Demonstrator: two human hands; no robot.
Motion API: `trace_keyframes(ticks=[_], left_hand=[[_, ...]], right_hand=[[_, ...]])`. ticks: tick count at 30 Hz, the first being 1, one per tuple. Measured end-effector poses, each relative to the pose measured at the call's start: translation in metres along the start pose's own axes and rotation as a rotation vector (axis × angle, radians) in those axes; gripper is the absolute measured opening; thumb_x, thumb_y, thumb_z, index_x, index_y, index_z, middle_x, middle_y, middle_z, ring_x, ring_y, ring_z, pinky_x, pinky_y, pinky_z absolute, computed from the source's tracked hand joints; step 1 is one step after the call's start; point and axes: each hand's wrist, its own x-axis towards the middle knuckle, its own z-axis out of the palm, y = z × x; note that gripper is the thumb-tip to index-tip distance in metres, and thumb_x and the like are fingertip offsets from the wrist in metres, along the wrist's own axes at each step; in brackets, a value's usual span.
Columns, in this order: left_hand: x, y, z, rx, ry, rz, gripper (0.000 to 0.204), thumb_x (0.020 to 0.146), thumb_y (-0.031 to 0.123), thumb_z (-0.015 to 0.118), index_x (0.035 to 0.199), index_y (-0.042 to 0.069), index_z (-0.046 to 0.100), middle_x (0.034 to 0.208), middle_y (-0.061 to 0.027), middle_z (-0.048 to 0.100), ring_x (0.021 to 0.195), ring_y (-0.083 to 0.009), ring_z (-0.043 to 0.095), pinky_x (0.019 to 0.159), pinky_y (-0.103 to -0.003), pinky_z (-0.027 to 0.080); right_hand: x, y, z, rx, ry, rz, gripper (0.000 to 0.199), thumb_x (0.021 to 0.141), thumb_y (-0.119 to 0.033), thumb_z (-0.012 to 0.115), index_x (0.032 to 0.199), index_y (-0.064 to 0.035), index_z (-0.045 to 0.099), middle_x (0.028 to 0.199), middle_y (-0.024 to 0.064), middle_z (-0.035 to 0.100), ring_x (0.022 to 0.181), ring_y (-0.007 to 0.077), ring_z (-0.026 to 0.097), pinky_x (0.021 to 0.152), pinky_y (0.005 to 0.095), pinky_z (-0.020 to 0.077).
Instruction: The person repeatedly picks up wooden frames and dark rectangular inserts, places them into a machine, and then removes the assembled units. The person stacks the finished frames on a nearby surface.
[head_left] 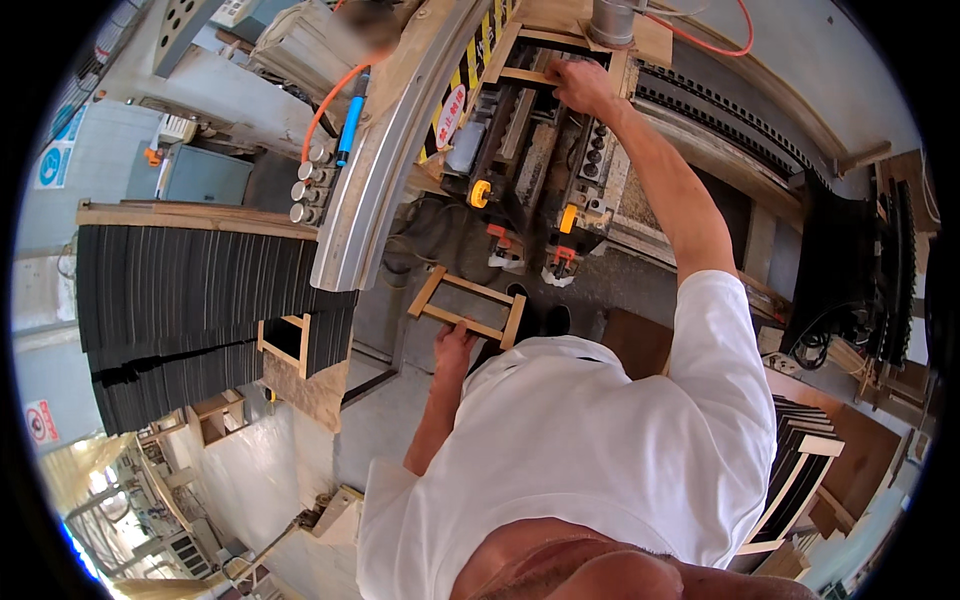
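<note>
My left hand (455, 342) is closed on the near rail of a small wooden frame (483, 329), an open rectangle whose rail ends jut past the corners. It hangs low, just in front of my body. My right arm reaches far forward over a machine. There my right hand (586, 86) has its fingers bent around a light bar of another wooden frame (522, 75), which lies at the machine's far end beneath a round metal cylinder (612, 22). The palm and wrist hide part of that frame's right side.
Dark machine rails with yellow knobs (480, 193) and orange clamps (563, 262) run toward me. A silver guard beam (365, 170) slants along the left. Left of it stands a tall stack of black panels (190, 290), with a frame (303, 345) at its end. Framed black panels (800, 470) lean at right.
</note>
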Motion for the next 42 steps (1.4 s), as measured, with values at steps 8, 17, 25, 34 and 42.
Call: trace_keyframes(ticks=[8, 17, 25, 34, 42], left_hand=[[-0.01, 0.01, 0.004, 0.175, 0.071, 0.093, 0.028, 0.093, 0.017, 0.057, 0.116, 0.001, 0.058, 0.113, -0.0082, 0.063, 0.104, -0.0207, 0.06, 0.087, -0.038, 0.05], [-0.038, 0.029, -0.01, 0.239, 0.161, 0.227, 0.026, 0.095, 0.014, 0.055, 0.12, 0.006, 0.061, 0.108, -0.0014, 0.063, 0.095, -0.0125, 0.058, 0.081, -0.03, 0.048], [-0.104, 0.085, -0.058, 0.322, 0.258, 0.633, 0.027, 0.097, 0.008, 0.049, 0.121, 0.0, 0.057, 0.11, -0.0048, 0.064, 0.092, -0.0096, 0.058, 0.08, -0.027, 0.049], [-0.152, 0.158, -0.25, -0.06, 0.41, 0.726, 0.023, 0.097, 0.011, 0.052, 0.117, 0.002, 0.06, 0.1, -0.003, 0.064, 0.088, -0.0111, 0.061, 0.072, -0.025, 0.05], [-0.052, 0.226, -0.439, -0.276, 0.328, 0.656, 0.027, 0.096, 0.015, 0.057, 0.117, -0.001, 0.059, 0.098, -0.0052, 0.064, 0.088, -0.0164, 0.064, 0.073, -0.03, 0.054]], right_hand=[[0.001, -0.002, 0.005, 0.014, 0.007, 0.014, 0.032, 0.074, -0.009, 0.058, 0.106, -0.0139, 0.063, 0.096, 0.0133, 0.069, 0.095, 0.0353, 0.063, 0.083, 0.0481, 0.0448], [0.0, -0.001, 0.001, -0.008, -0.027, 0.069, 0.033, 0.079, -0.014, 0.061, 0.111, -0.0182, 0.061, 0.099, 0.0126, 0.069, 0.098, 0.0347, 0.063, 0.087, 0.0483, 0.0462], [0.002, 0.002, 0.011, -0.142, -0.018, 0.061, 0.037, 0.081, -0.022, 0.066, 0.116, -0.0135, 0.058, 0.108, 0.0113, 0.067, 0.1, 0.0337, 0.063, 0.081, 0.0459, 0.0512], [-0.031, -0.081, -0.014, -0.082, 0.401, 0.074, 0.032, 0.087, -0.028, 0.067, 0.114, -0.0097, 0.065, 0.094, 0.0088, 0.07, 0.086, 0.0231, 0.067, 0.076, 0.0375, 0.0503], [-0.122, -0.264, 0.017, 0.677, 0.372, 0.134, 0.019, 0.089, -0.005, 0.066, 0.108, -0.0006, 0.065, 0.106, 0.0094, 0.067, 0.09, 0.0124, 0.061, 0.079, 0.0252, 0.0494]])
